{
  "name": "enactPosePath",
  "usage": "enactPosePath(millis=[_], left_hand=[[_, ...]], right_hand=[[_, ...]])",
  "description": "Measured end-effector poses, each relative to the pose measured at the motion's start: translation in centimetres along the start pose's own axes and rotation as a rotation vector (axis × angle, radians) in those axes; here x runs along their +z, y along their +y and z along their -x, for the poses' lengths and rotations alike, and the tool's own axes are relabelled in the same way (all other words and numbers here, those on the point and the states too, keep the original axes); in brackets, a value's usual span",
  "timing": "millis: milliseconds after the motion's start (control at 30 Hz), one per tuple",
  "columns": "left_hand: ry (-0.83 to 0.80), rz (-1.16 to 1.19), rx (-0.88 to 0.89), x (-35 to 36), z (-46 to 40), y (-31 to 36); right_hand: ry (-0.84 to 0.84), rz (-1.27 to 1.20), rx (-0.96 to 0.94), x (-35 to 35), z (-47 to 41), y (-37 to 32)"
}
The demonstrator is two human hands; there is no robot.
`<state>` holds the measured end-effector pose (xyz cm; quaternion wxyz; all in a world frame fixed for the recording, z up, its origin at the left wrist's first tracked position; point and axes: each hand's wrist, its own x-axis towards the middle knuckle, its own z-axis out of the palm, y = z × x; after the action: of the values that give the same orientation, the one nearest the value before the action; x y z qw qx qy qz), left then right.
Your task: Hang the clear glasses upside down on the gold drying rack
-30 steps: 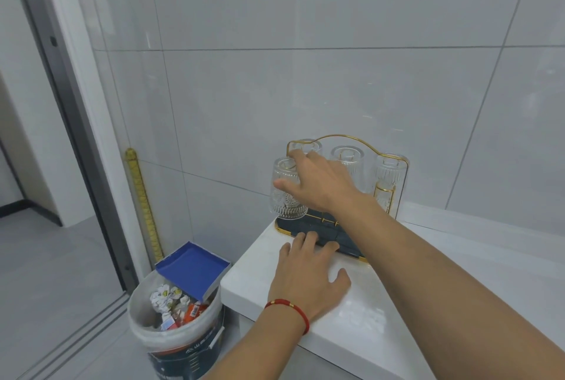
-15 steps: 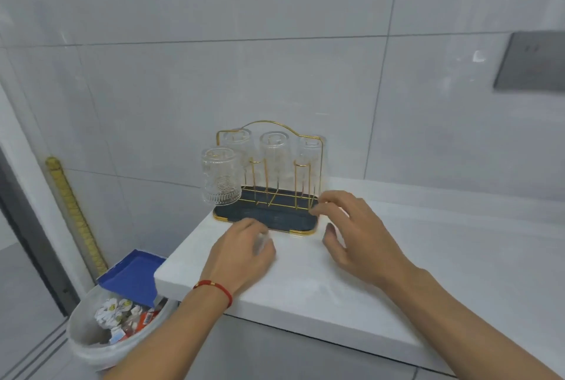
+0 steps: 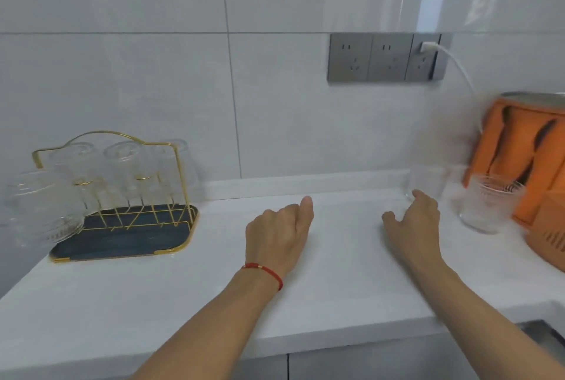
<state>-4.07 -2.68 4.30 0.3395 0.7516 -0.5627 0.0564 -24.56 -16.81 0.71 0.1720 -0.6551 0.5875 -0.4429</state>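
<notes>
Right hand [image 3: 417, 227] near blurred, seemingly upright glass [image 3: 425, 182].

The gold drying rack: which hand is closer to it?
Left. The left hand rests mid-counter, just right of the gold drying rack; the right hand is farther right, by the loose glasses.

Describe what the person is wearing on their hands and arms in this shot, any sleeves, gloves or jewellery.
Both forearms are bare, with no sleeves in view and no gloves. The left hand has a thin red cord bracelet around its wrist, with a small gold-coloured bead on it. The right hand and its wrist carry nothing: no watch, band or ring is visible.
</notes>
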Motion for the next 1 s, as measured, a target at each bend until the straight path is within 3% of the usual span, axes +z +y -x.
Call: enactPosePath(millis=[200,367,467,633,733,867,1000], left_hand=[[-0.067,-0.08,0.148,3.7,0.0,-0.6],[-0.011,-0.038,0.195,4.0,-0.2,-0.7],[-0.048,-0.014,0.181,4.2,-0.3,-0.7],[-0.046,0.077,0.164,4.2,-0.1,-0.8],[-0.039,0.208,0.14,4.1,0.1,-0.9],[0.005,0.553,0.066,3.0,0.1,-0.7],[0.086,0.888,-0.095,0.5,0.0,-2.1]], right_hand=[[0.144,-0.046,0.129,1.1,-5.3,0.6],[0.28,0.121,0.343,2.7,-9.0,1.9],[0.319,0.17,0.355,2.6,-10.1,2.9],[0.19,0.035,0.102,2.9,-8.0,0.9],[0.088,-0.11,-0.164,3.0,-5.1,-1.2],[-0.107,-0.263,-0.617,2.8,-0.2,-4.2],[-0.216,-0.145,-0.9,3.4,3.9,-6.2]])
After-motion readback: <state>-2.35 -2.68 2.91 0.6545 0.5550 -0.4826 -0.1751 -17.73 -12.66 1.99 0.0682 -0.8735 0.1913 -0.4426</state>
